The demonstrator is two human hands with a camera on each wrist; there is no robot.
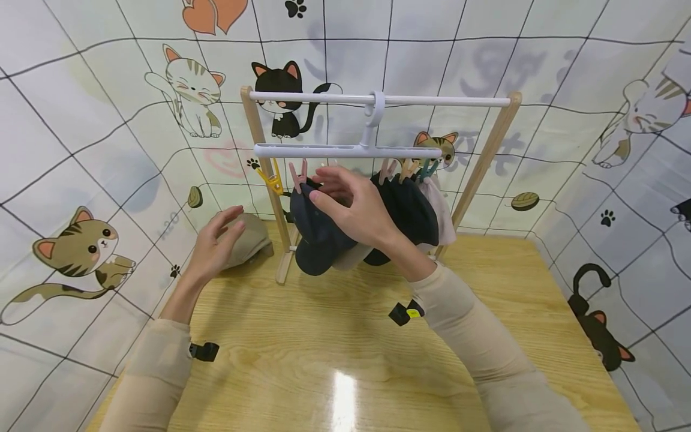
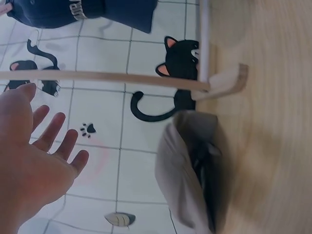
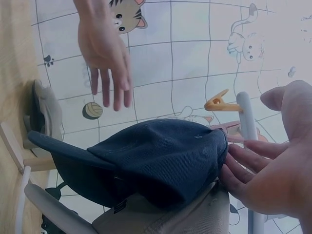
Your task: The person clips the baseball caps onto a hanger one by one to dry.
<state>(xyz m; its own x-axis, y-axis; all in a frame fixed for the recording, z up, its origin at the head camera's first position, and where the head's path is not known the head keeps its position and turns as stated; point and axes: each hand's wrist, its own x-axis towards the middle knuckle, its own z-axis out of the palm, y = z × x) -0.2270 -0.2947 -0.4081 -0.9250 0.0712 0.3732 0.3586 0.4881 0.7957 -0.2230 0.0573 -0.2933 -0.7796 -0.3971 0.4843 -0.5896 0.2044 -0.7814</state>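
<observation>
A navy cap (image 1: 315, 228) hangs brim down from a pink clip (image 1: 299, 175) on a white hanger bar (image 1: 318, 151). My right hand (image 1: 358, 210) is at its top edge; in the right wrist view, the extended fingers (image 3: 243, 163) touch the crown of the navy cap (image 3: 161, 156), with the thumb apart. My left hand (image 1: 216, 246) is in the air left of the rack, fingers loosely spread, holding nothing. Beyond it a beige cap (image 1: 254, 240) lies on the table against the wall. A yellow clip (image 1: 273, 181) on the bar's left end holds nothing.
Behind the navy cap hang a beige cap (image 3: 200, 209), a black cap (image 1: 412, 210) and a pale pink one (image 1: 439, 207). More clips (image 1: 408, 170) hold them. The wooden rack (image 1: 488, 153) with its white rail (image 1: 448, 101) stands on the table (image 1: 286, 348) before a cat-print backdrop.
</observation>
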